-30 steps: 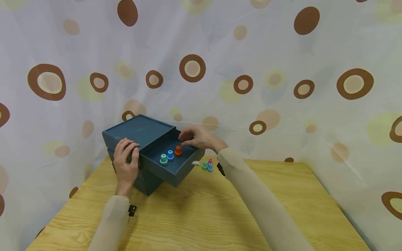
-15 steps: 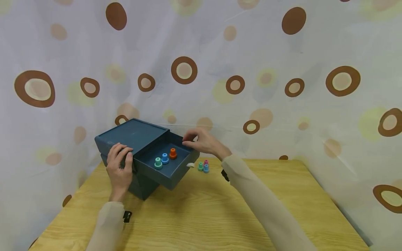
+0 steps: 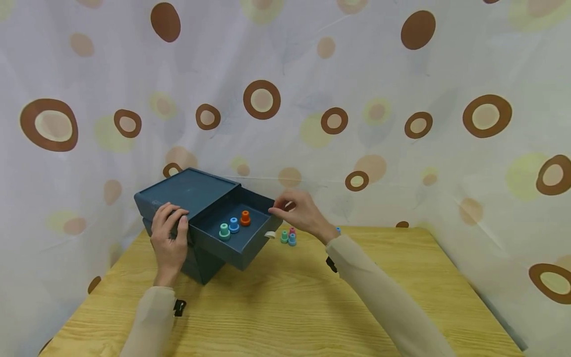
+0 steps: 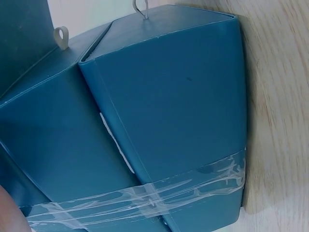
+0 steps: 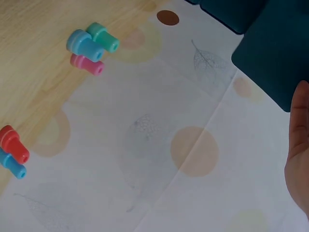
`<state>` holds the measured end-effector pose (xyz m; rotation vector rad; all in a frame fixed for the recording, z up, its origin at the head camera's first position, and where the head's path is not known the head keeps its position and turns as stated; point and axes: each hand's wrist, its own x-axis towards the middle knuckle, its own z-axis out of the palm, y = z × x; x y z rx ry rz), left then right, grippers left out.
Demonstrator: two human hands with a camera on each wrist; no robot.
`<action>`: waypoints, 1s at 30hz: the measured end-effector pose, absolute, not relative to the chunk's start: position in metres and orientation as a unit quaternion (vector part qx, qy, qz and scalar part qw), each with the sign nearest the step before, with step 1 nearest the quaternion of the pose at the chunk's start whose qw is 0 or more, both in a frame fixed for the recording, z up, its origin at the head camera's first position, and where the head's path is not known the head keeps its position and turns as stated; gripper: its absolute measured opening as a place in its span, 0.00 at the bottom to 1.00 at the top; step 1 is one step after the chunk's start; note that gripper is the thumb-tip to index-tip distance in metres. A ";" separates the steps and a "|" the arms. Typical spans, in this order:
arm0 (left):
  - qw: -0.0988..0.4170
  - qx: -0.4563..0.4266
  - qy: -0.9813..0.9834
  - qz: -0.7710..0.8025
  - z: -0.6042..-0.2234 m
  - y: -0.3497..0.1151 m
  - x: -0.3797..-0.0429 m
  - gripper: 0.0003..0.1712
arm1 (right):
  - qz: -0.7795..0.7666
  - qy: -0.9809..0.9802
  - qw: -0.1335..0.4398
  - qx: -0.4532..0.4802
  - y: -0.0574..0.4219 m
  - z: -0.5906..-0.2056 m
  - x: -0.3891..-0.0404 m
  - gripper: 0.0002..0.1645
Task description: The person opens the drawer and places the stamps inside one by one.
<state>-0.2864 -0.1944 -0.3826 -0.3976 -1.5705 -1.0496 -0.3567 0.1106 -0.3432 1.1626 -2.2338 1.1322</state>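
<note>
A dark blue drawer cabinet (image 3: 189,193) stands at the table's left, its top drawer (image 3: 256,243) pulled out. Inside that drawer stand a mint peg (image 3: 224,232), a blue peg (image 3: 234,225) and an orange-red peg (image 3: 245,218). My left hand (image 3: 169,243) rests against the cabinet's near side, bent fingers over the top edge, thumb lower down. At the drawer's far front corner, my right hand (image 3: 303,213) pinches the rim with thumb and finger. In the right wrist view, the thumb (image 5: 299,121) lies along the drawer's edge; the other fingers are hidden.
Beyond the drawer, a green peg (image 3: 284,236), a pink peg (image 3: 292,231) and a blue peg (image 3: 292,240) cluster on the wooden table (image 3: 312,307). A red peg (image 5: 14,145) and another blue peg (image 5: 12,164) stand apart. A patterned cloth (image 3: 392,198) hangs behind.
My right hand has moved from above the drawer's inside, along its far side, to the front corner. The head view has shifted slightly. The left hand stays on the cabinet; the drawer's pegs stay put.
</note>
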 end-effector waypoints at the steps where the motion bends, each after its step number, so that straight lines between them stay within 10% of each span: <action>1: 0.569 -0.169 -0.669 -0.448 -0.383 -0.194 -0.287 0.09 | 0.405 -0.792 0.191 0.414 0.111 -0.345 -0.356 0.03; 30: 0.577 -0.173 -0.660 -0.449 -0.382 -0.194 -0.288 0.09 | 0.477 -0.788 0.110 0.373 0.105 -0.394 -0.329 0.05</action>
